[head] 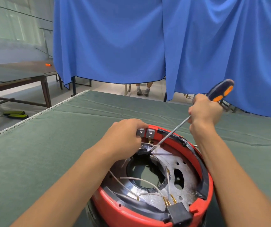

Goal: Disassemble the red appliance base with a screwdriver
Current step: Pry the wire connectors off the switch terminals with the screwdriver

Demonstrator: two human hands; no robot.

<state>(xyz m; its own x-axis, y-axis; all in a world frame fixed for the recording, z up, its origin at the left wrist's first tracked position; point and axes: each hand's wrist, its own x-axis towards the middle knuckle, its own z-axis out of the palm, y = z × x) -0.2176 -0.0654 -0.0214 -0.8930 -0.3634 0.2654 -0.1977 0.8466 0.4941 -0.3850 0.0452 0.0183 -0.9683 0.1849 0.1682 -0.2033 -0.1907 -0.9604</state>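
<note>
Head view: the red appliance base lies opened on the green surface, wiring exposed. Right hand grasps the screwdriver, left hand holds the grey connectors; inner parts remain fastened, I judge.

Left hand curled forward, right hand fisted higher, both forearms extended

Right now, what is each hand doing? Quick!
Left hand: grips the far rim of the round red plastic appliance base.
Right hand: grips the blue-and-orange-handled screwdriver.
</note>
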